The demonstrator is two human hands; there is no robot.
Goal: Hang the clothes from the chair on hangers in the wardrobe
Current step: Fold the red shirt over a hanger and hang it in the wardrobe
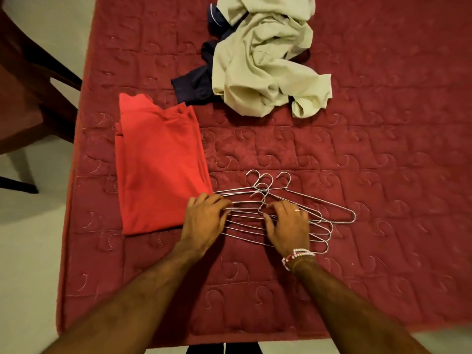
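Hands, left hand (204, 217) and right hand (288, 223), press flat on wire hangers (329, 213).

A bed (357, 162) fills most of the view, and everything lies on its cover. At the centre, toward six o'clock, a pile of wire hangers (293, 208) lies flat, hooks pointing to twelve o'clock. The left hand (204, 221) rests on the pile's nine o'clock end, the right hand (287, 223) on its middle. A folded shirt (158, 169) lies just beside the hangers at nine o'clock. A crumpled heap of clothes (263, 60) lies well apart at twelve o'clock. A chair (30, 93) stands off the bed at ten o'clock.
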